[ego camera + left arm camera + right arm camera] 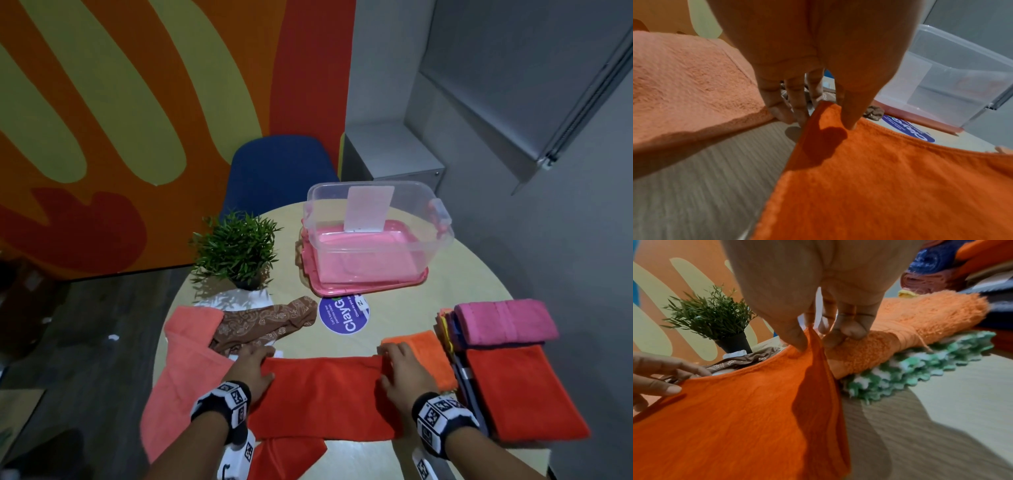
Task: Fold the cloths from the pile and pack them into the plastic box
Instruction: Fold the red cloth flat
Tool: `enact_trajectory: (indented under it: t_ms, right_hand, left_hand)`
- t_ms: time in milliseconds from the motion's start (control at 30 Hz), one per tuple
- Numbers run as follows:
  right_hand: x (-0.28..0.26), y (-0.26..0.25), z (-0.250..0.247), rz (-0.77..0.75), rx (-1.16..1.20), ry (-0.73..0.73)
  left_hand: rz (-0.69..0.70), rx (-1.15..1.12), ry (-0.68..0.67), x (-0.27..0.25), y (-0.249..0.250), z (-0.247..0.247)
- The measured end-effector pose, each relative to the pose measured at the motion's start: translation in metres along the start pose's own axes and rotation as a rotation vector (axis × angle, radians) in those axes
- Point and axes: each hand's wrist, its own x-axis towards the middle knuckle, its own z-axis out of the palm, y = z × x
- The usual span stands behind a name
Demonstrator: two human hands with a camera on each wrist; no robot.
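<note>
**Round table, red cloth mid-fold**

Round pale wooden table (445,294): left hand (251,365) and right hand (404,368) each pinch a far corner of the red-orange microfibre cloth (322,394). I'd line up the edges first. Clear plastic box (378,222) waits behind.

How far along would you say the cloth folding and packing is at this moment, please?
Done: folded cloths stacked at the right. In hand: both hands, left and right, pinch the far corners of the red-orange cloth. Left: the salmon towel, the brown patterned cloth, and packing; the clear plastic box holds no cloths.
</note>
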Motion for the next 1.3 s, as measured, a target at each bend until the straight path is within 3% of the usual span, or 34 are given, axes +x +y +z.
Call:
enact_trajectory:
  t_ms: [133, 300, 533, 733, 933, 1133, 1300]
  right_hand:
    - [-0.001, 0.0, 0.007, -0.016, -0.01, -0.02]
    - [-0.004, 0.002, 0.009, 0.0, -0.008, -0.041]
    - [-0.006, -0.012, -0.002, -0.09, -0.005, 0.044]
    - [-0.001, -0.062, -0.013, -0.401, 0.1, -0.018]
    - [-0.004, -0.1, -0.029, -0.407, 0.36, -0.031]
    - [-0.003, -0.105, -0.045, -0.456, 0.449, 0.016]
    - [-0.005, -0.105, -0.072, -0.439, 0.433, 0.05]
  left_hand:
    - [-0.009, 0.175, -0.033, -0.001, 0.003, 0.01]
    - [-0.024, 0.236, -0.004, -0.005, 0.008, 0.012]
    - [0.103, -0.002, 0.021, -0.015, 0.033, -0.003]
    - [0.351, -0.263, 0.005, -0.039, 0.083, -0.028]
    - [0.431, -0.366, 0.104, -0.055, 0.097, -0.048]
    - [0.344, -0.254, 0.004, -0.064, 0.074, -0.059]
    - [0.269, -0.227, 0.082, -0.069, 0.064, -0.074]
